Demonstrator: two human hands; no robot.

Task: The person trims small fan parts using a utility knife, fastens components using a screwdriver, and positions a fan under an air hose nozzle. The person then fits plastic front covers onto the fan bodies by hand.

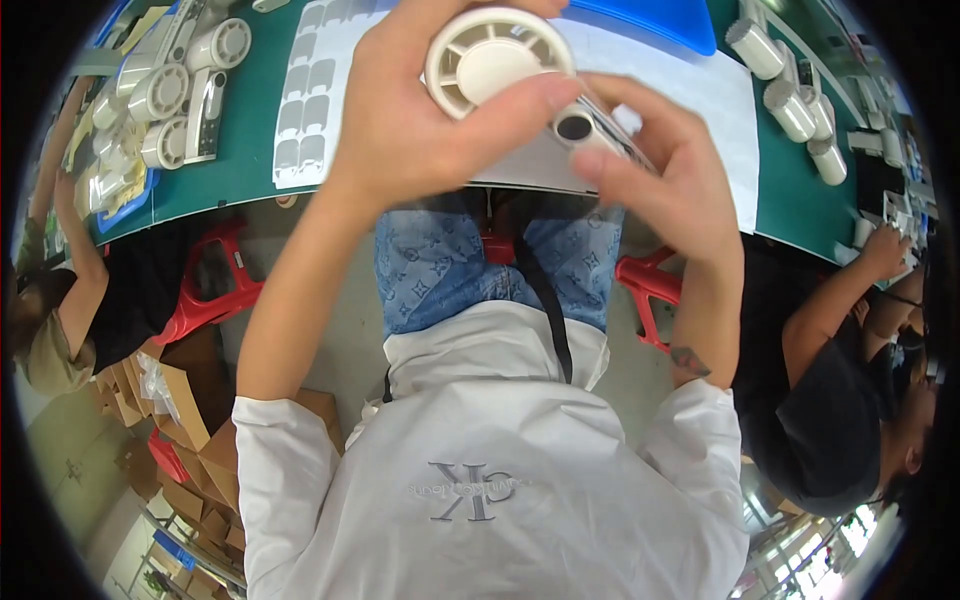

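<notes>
Device [492,68], white, round vented face showing, held over pale sheet [735,150] on green surface [240,125]. Left hand [405,130]: grip curled round vented end, thumb across rim. Right hand [665,150]: thumb and fingers pinching dark-ended tube [577,126] just beside it; join between tube and vented end hidden.

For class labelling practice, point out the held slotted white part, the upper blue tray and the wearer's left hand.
Held slotted white part [492,70], head view: central disc.
Upper blue tray [665,20], head view: bare surface.
Wearer's left hand [408,138], head view: thumb's base.
</notes>
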